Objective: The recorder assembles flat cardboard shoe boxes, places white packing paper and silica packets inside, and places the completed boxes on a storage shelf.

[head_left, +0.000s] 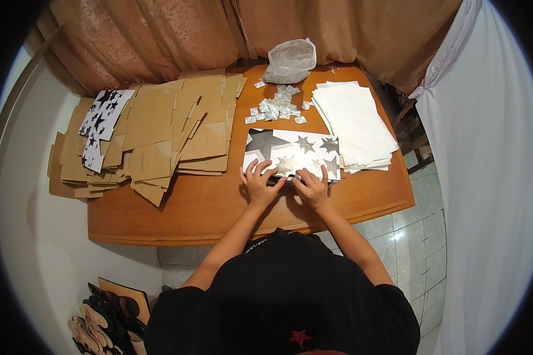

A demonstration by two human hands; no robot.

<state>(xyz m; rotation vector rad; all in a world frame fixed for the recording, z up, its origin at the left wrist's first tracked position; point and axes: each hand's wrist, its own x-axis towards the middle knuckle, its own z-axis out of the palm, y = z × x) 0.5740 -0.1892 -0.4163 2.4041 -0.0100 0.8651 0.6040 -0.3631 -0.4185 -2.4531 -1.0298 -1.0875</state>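
Note:
A flat white box with black and silvery stars point(293, 147) lies on the table right in front of me. My left hand point(259, 184) rests on the left part of its near edge, fingers spread and slightly bent on the top, thumb at the front edge. Beside it, my right hand point(314, 189) touches the same edge nearer the right corner, its fingers likewise apart and thumb toward the middle. The thumbs are a short way from each other. A dark strip shows along the box's near side; my hands partly cover it.
Flattened brown cardboard boxes point(151, 121) pile up on the left, with star-patterned pieces point(103, 121) on top. Small clear-and-white packets point(278, 109) lie behind the box, near an open plastic bag point(290, 59). White sheets point(355, 124) are stacked at right on the wooden table point(177, 216).

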